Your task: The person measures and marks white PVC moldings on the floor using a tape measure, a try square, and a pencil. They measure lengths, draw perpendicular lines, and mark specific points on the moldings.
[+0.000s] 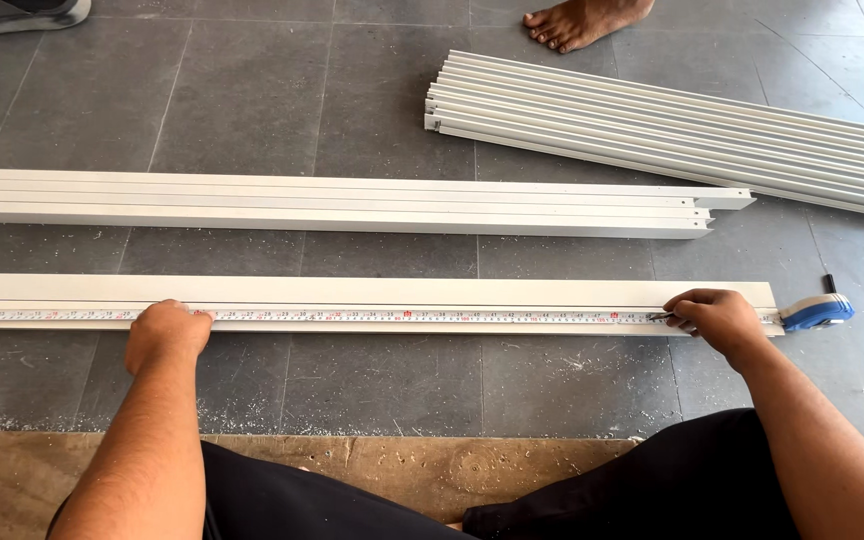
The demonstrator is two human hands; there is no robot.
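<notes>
A long white metal profile [402, 292] lies across the grey tiled floor in front of me. A white measuring tape blade [402, 317] runs along its near edge, ending at a blue tape case [818, 312] just past the profile's right end. My left hand [165, 330] presses the tape down on the profile at the left, fingers curled. My right hand [717, 320] rests on the profile near its right end and pinches a thin dark marking tool [660, 317] whose tip touches the tape.
A second set of white profiles [332, 203] lies parallel farther away. A stack of several white profiles [672, 125] slants at the upper right. Another person's bare foot [577, 20] and a grey shoe [17, 14] show at the top. Wooden board [352, 465] under my legs.
</notes>
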